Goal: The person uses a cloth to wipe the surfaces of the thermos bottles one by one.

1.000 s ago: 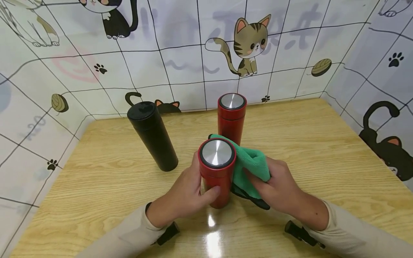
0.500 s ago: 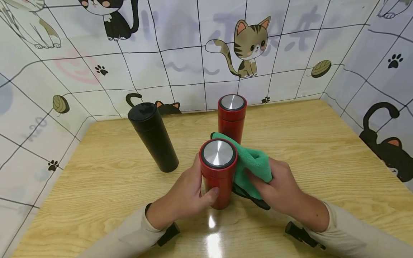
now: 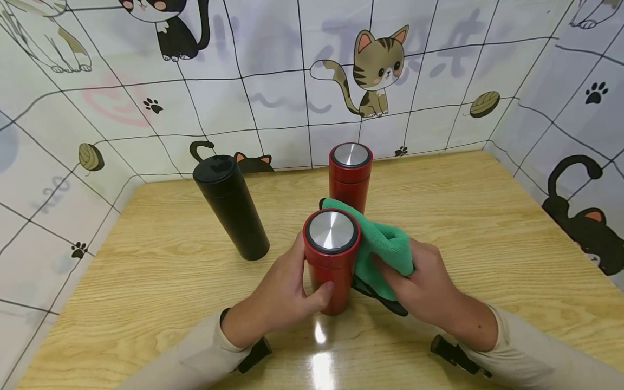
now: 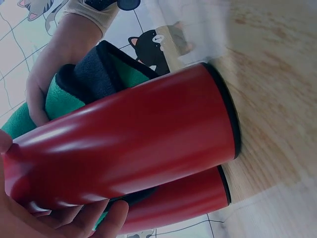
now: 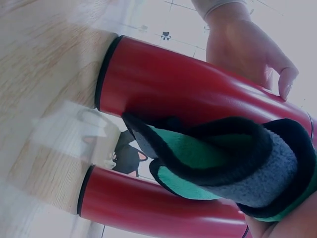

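A red thermos (image 3: 325, 269) with a shiny silver lid stands near the middle of the table. My left hand (image 3: 280, 295) grips it from the left, thumb across the front and fingers curled behind, as the left wrist view shows. In my right hand (image 3: 429, 284) is a bunched green cloth (image 3: 375, 244) with dark edging, pressed to the right side of that thermos. The cloth's grey face (image 5: 262, 173) shows in the right wrist view. Just behind stands a second red thermos (image 3: 348, 187), partly hidden by the cloth and the front thermos.
A black thermos (image 3: 231, 211) stands to the left, apart from both hands. The light wooden table (image 3: 146, 271) runs back to a white wall sheet (image 3: 278, 103) printed with cats and grid lines, which also closes both sides.
The front thermos, both hands and the cloth have shifted very slightly to the right. The cloth's upper corner sits a little higher against the thermos. Both grips look the same.
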`<state>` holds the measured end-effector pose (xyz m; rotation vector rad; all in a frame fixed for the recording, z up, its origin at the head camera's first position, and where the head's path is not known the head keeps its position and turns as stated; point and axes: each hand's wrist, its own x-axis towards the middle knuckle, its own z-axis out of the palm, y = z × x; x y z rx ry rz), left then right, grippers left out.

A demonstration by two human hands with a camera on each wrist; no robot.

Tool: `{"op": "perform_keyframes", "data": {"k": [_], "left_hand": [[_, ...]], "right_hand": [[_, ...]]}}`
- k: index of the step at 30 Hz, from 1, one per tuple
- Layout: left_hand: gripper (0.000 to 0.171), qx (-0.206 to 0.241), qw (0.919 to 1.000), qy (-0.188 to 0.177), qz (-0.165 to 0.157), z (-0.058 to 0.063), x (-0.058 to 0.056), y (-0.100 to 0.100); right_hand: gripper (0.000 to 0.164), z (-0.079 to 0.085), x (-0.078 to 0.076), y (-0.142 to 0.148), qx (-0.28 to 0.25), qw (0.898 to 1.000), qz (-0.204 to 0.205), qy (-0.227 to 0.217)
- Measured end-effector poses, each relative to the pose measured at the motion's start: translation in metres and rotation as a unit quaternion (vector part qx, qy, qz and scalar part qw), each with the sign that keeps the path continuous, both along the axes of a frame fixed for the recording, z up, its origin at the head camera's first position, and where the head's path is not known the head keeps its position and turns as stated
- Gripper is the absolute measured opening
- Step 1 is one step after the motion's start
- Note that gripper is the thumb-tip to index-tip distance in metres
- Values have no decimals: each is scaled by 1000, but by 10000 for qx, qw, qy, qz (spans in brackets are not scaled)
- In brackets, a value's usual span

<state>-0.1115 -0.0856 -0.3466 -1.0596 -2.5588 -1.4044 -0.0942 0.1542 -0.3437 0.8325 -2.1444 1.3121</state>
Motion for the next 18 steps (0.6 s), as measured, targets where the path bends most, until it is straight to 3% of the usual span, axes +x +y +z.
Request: {"op": "perform_keyframes", "data": {"k": [6,13,18], "left_hand": [[79,-30,10000,19,83,0,1,0],[79,-3,9999,-71,135,-2,0,0],[77,-26,9998,112,188,-1,0,0]], "right_hand": [[56,0,-1,0,417,9982,-101,-408],[57,-1,-1,-1,6,10000,-30,94],[54,1,-1,1,332,9989,-156,-295]]}}
